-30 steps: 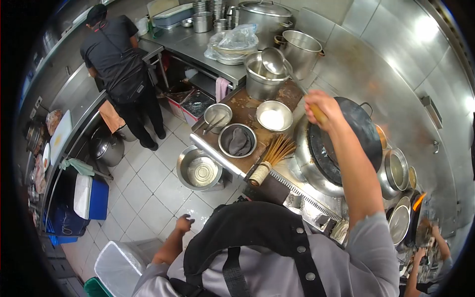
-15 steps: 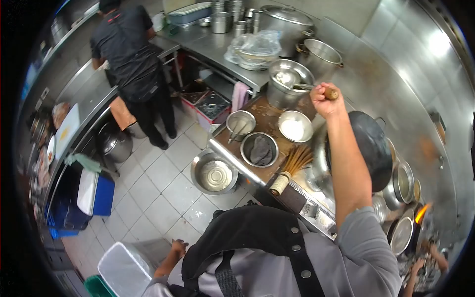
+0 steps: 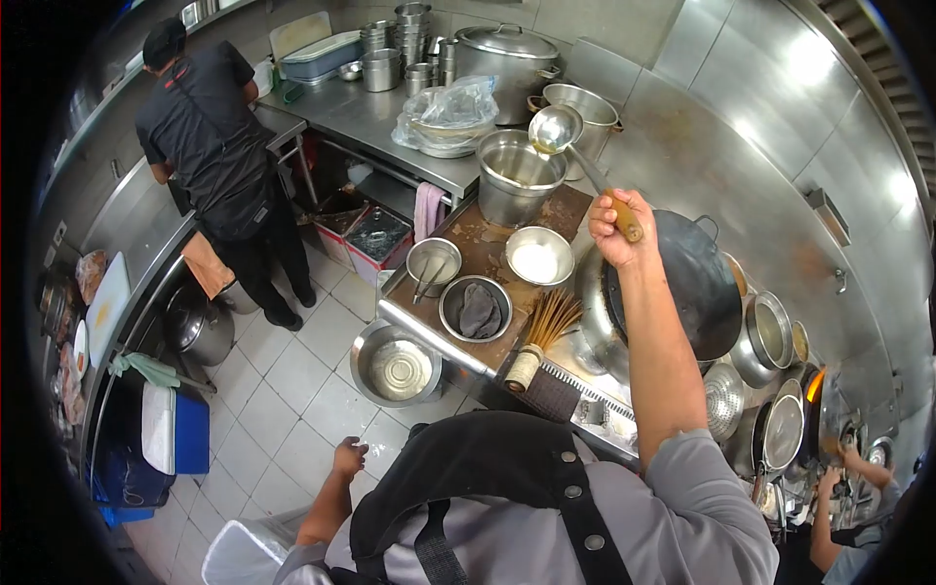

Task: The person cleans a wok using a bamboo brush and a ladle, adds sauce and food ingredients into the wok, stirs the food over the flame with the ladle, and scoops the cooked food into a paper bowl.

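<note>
So, R hand (image 3: pixel 622 228) grips ladle (image 3: pixel 556 129) (nr pot (image 3: pixel 517 198))

1. From here I see a brown worktop (image 3: pixel 477 232), its surface blotched and stained.
2. A tall steel pot (image 3: pixel 512 192) stands on its far part.
3. Nearer sit three metal bowls: one with white contents (image 3: pixel 539 255), one with a utensil inside (image 3: pixel 432 261), one holding a dark cloth (image 3: pixel 476 327).
4. Beside them lies a bundle of thin sticks (image 3: pixel 551 322), one end bound.
5. The steel worktop (image 3: pixel 336 115) behind bears a big lidded pot (image 3: pixel 506 73), plastic-covered dishes (image 3: pixel 447 122) and metal containers (image 3: pixel 380 71).
</note>
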A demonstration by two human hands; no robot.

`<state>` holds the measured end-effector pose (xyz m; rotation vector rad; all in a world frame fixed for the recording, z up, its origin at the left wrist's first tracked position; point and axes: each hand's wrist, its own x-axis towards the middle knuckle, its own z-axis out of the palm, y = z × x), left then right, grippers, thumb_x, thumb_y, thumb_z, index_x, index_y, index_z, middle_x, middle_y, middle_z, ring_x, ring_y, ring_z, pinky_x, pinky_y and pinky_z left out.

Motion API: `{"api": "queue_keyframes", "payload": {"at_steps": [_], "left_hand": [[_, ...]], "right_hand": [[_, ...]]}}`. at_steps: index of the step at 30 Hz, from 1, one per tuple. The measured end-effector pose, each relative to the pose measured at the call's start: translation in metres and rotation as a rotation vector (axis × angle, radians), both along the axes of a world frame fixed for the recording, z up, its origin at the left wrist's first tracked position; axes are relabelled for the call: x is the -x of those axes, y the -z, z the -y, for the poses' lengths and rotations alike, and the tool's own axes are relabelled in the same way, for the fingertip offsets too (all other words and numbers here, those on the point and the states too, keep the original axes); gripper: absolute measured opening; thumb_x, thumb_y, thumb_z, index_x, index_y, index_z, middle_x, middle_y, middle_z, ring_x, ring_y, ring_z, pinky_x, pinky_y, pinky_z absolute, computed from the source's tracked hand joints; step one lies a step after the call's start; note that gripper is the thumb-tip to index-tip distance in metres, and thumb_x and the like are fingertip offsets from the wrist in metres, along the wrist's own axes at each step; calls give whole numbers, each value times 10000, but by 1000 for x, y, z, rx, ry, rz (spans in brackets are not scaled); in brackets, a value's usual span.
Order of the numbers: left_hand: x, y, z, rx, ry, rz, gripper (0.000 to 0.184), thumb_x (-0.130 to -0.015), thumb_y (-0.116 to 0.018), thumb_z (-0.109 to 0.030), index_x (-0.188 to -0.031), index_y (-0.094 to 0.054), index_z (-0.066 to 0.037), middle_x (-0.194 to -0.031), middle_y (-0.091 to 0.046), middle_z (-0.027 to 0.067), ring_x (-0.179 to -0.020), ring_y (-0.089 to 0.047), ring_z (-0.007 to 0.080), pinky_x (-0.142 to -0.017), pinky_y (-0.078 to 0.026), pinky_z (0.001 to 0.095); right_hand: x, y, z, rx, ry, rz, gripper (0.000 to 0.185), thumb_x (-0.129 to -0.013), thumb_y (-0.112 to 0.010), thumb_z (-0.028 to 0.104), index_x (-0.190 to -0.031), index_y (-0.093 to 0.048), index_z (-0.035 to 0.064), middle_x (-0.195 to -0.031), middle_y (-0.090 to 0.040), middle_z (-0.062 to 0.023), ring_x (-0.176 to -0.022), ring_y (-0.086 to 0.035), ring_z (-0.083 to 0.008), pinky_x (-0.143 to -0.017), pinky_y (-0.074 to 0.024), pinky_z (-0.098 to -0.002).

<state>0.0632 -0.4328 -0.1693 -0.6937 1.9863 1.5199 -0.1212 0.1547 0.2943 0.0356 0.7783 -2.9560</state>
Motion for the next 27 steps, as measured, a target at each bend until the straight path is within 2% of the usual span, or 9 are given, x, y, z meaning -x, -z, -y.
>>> {"api": "queue_keyframes", "payload": {"at_steps": [5,12,14,17,21,22,23,26,27], "left_hand": [[-6,-27,-10,110,116,42,543,-838,-734,-165,-1308,-526,10,-820,-655,140,-638,-604,197,-505,-502,347],[-72,50,47,351,627,-134,524,-823,-767,-221,-1256,-585,12,-714,-625,114,-535,-583,213,-474,-492,380],[-82,38,40,356,361,108,571,-834,-738,-362,-1249,-613,9,-858,-703,181,-590,-667,276,-598,-555,382],[-84,6,33,411,349,210,595,-841,-703,-419,-1241,-623,14,-1055,-701,214,-794,-713,318,-758,-570,388],[-77,13,20,492,469,94,626,-848,-676,-449,-1259,-618,20,-1261,-628,218,-1140,-614,350,-998,-481,392],[-74,15,16,522,507,80,637,-851,-668,-455,-1271,-611,21,-1312,-600,223,-1230,-563,361,-1060,-440,390],[-75,17,12,523,507,83,637,-851,-668,-455,-1271,-611,21,-1312,-600,223,-1230,-563,361,-1060,-440,390],[-63,37,-18,556,562,-7,621,-810,-754,-400,-1292,-598,-41,-846,-706,171,-751,-690,286,-692,-556,396],[-58,51,-29,523,580,-5,609,-808,-764,-361,-1306,-592,-55,-796,-694,145,-722,-685,269,-668,-551,399]], "right_hand": [[-5,8,-3,7,-15,-12,136,-887,-579,160,-814,-497,81,-792,-568,-67,-604,-512,-155,-508,-399,-294],[-7,27,-6,146,-121,-195,140,-931,-572,167,-922,-581,28,-805,-580,-83,-625,-515,-134,-505,-389,-269],[-10,33,-8,195,-94,-230,175,-965,-547,175,-919,-554,6,-816,-558,-80,-632,-511,-125,-515,-393,-266],[-24,27,8,300,-73,-221,183,-980,-531,151,-928,-493,-21,-832,-511,-72,-648,-510,-132,-541,-401,-273],[-47,18,-1,391,-77,-230,150,-963,-533,105,-912,-460,-16,-857,-495,-81,-654,-511,-142,-553,-403,-283],[-54,15,-6,423,-81,-256,211,-956,-525,87,-1039,-466,-97,-873,-489,-87,-653,-510,-149,-550,-406,-291],[-64,12,-15,457,-76,-247,310,-962,-518,88,-1142,-418,-143,-871,-481,-86,-652,-510,-150,-547,-407,-294],[-110,6,-42,508,-53,-293,498,-974,-503,93,-1314,-292,-205,-872,-467,-84,-652,-510,-148,-541,-409,-301],[-131,5,-57,522,-69,-353,584,-981,-495,97,-1384,-214,-219,-875,-461,-83,-652,-512,-145,-538,-409,-304]]}}
